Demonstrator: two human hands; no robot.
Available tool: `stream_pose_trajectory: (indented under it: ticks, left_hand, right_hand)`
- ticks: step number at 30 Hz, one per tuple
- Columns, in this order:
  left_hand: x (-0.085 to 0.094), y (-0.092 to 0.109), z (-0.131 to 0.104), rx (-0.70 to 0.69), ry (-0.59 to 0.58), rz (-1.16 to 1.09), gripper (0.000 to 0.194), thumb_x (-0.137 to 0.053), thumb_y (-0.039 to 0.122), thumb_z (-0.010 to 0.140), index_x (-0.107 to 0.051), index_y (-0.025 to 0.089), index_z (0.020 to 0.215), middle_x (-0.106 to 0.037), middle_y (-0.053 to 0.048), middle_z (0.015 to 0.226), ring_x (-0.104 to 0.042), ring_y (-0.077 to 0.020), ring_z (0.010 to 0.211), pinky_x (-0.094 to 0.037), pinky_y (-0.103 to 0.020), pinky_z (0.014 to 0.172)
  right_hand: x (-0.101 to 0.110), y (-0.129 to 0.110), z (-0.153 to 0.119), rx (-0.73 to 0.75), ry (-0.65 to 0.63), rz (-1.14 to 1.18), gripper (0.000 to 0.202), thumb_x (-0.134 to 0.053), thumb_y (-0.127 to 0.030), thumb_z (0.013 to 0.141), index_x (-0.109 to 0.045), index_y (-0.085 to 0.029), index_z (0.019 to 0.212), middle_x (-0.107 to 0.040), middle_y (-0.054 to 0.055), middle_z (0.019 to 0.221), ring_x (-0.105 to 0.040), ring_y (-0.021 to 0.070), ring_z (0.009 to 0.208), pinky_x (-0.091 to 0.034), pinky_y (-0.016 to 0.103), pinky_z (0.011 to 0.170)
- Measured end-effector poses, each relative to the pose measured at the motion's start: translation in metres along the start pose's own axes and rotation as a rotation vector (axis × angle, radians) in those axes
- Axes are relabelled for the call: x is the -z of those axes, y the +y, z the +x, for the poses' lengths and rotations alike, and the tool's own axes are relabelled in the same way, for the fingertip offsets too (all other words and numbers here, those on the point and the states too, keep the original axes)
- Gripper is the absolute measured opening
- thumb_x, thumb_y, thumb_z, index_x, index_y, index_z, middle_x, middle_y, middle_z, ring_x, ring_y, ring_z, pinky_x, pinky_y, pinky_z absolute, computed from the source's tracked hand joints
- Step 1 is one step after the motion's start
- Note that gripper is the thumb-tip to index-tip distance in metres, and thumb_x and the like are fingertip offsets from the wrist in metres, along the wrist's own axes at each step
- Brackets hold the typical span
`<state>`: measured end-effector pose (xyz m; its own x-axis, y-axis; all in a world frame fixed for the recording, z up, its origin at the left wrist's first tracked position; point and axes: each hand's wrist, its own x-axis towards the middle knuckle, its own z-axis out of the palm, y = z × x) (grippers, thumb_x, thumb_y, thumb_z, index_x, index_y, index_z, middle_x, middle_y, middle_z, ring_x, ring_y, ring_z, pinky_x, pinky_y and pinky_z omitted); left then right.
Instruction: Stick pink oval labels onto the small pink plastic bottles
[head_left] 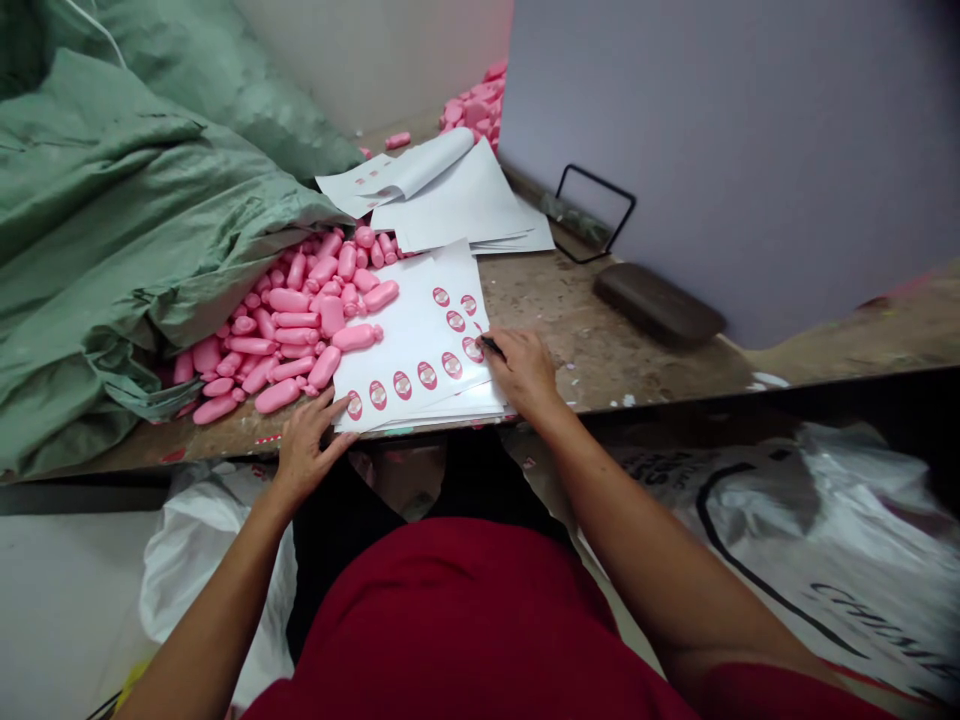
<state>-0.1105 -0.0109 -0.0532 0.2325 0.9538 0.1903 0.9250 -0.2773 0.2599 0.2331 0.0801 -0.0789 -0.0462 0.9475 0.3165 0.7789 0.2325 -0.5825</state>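
Note:
A white sheet (420, 325) of oval pink stickers (403, 385) lies on a paper stack at the table's front edge. My left hand (309, 440) rests at the sheet's lower left corner, fingers stretched out beside the end sticker. At the sheet's right edge, my right hand (525, 372) is closed on a small black pointed tool (491, 345), its tip by a sticker; the exact kind is too small to tell. Small pink plastic bottles (296, 335) are heaped just left of the sheet, a few overlapping it.
A green cloth sack (150, 230) spreads over the table's left side behind the bottles. More white sheets (457, 200) lie farther back. To the right are a black wire stand (596, 210) and a dark brown case (660, 303) against a grey panel (712, 150). Plastic bags (810, 530) sit below the table.

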Motion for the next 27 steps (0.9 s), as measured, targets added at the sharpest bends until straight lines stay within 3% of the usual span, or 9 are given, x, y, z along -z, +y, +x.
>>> stream_pose_trajectory:
  ticks: [15, 27]
  left_hand:
    - [-0.0036, -0.0017, 0.0004, 0.0, 0.013, -0.017, 0.055, -0.052, 0.058, 0.093, -0.059, 0.026, 0.137, -0.054, -0.011, 0.149, -0.051, -0.0321, 0.133, -0.037, -0.051, 0.111]
    - [-0.0061, 0.0013, -0.0012, 0.035, 0.007, -0.028, 0.053, -0.054, 0.056, 0.093, -0.06, 0.029, 0.138, -0.053, -0.01, 0.151, -0.05, -0.032, 0.131, -0.037, -0.053, 0.11]
  right_hand:
    - [0.001, 0.0003, 0.0006, -0.031, -0.027, -0.034, 0.029, -0.049, -0.027, 0.098, -0.072, -0.02, 0.116, -0.073, 0.012, 0.122, -0.06, 0.0307, 0.111, -0.043, 0.043, 0.094]
    - [-0.0059, 0.008, 0.0055, -0.023, 0.004, -0.053, 0.033, -0.049, -0.034, 0.095, -0.073, -0.02, 0.112, -0.076, 0.012, 0.108, -0.063, 0.0308, 0.098, -0.046, 0.042, 0.086]
